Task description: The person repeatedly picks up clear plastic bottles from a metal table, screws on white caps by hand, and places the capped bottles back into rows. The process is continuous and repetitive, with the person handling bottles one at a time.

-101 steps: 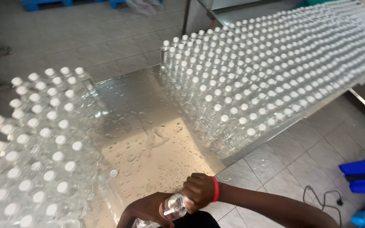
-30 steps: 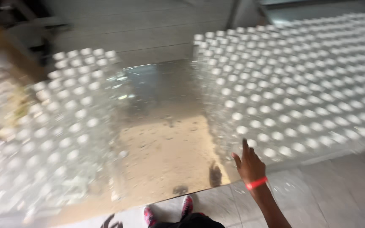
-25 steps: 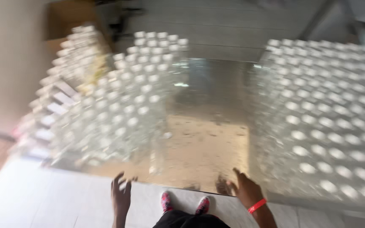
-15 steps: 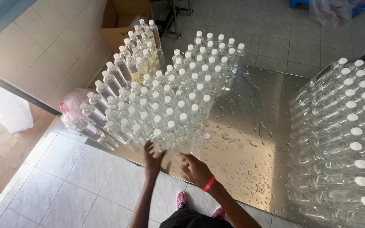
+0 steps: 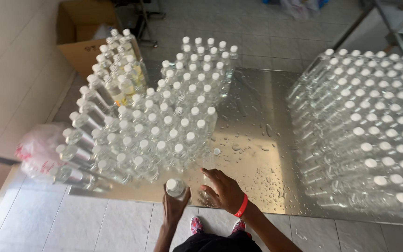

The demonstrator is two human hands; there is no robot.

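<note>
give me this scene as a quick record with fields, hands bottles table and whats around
left hand: left hand grips a clear capped bottle at the table's near edge
right hand: right hand spread open, palm down on the wet metal table, red wristband
left group: upright bottles
right group: larger bottle block
surroundings: cardboard box, plastic bag, tiled floor

Wet steel table (image 5: pixel 257 140): open lane down the middle, only droplets on it, wide enough for a hand to pass front to back. Left side blocked by capped bottle cluster (image 5: pixel 164 126), packed cap to cap, no gaps btwn. Right side walled by bigger bottle block (image 5: pixel 369 135), same density. Near edge: left hand (image 5: pixel 173 205) w/ single bottle (image 5: pixel 174 187) and right hand (image 5: pixel 225 189) fill the lane mouth.
</note>
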